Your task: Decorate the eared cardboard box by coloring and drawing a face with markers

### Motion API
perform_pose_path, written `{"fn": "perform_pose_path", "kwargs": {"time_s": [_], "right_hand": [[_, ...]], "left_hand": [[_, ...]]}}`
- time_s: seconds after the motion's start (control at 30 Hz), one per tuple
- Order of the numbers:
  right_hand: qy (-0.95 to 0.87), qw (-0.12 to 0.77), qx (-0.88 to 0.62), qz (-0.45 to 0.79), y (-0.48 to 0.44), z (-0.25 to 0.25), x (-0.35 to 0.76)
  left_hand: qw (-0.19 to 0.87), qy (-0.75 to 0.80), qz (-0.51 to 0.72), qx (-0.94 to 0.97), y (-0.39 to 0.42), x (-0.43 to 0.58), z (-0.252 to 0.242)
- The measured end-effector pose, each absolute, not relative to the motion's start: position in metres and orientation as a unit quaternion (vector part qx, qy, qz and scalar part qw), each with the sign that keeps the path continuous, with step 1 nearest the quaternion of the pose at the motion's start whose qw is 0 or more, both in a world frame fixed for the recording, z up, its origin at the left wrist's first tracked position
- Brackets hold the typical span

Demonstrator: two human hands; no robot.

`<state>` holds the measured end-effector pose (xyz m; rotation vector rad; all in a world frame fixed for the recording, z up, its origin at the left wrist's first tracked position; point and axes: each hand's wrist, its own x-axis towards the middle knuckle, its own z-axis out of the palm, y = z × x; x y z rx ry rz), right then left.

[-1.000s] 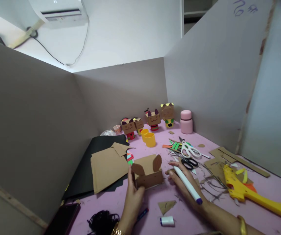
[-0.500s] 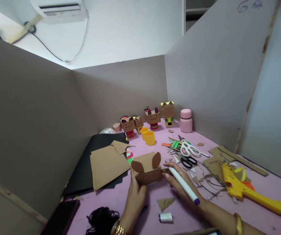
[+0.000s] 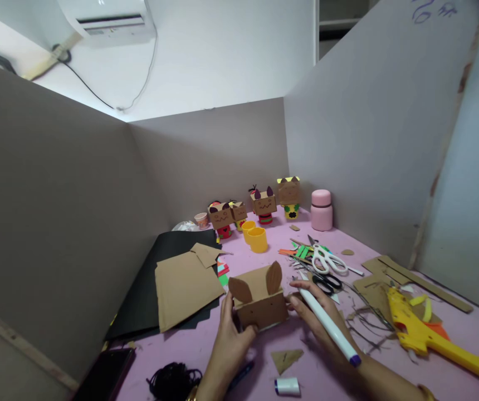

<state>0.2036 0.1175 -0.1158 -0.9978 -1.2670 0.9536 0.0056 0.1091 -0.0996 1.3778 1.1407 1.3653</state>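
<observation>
A small cardboard box (image 3: 260,312) with two brown ears on its top edge is gripped at its left side by my left hand (image 3: 231,340), thumb across the front. The front face carries a few small dark marks. My right hand (image 3: 318,314) holds a white marker (image 3: 327,323), its uncapped tip pointing toward the box and its purple end toward me; the fingertips are close to the box's right side. Below the box lie a cardboard triangle (image 3: 286,360) and the white marker cap (image 3: 287,386). A dark pen (image 3: 242,374) lies partly behind my left wrist.
Cardboard sheets (image 3: 187,292) lie on black paper at left, near a phone (image 3: 103,373) and black yarn (image 3: 175,381). White scissors (image 3: 327,260), scraps and a yellow glue gun (image 3: 431,337) lie right. Yellow cups (image 3: 258,240), box-headed figures (image 3: 263,204) and a pink flask (image 3: 321,211) stand behind.
The box has tipped slightly, so its front face shows more. The whole view has shifted a little; both hands keep their holds.
</observation>
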Motion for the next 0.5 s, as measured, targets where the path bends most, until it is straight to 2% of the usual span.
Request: {"fn": "perform_pose_path", "kwargs": {"time_s": [0.37, 0.5], "right_hand": [[-0.467, 0.639, -0.49, 0.366, 0.106, -0.091, 0.221], [-0.449, 0.684, -0.46, 0.346, 0.099, -0.077, 0.232]], "left_hand": [[0.602, 0.396, 0.528, 0.45, 0.088, 0.025, -0.096], [0.635, 0.403, 0.494, 0.436, 0.083, 0.028, -0.096]]}}
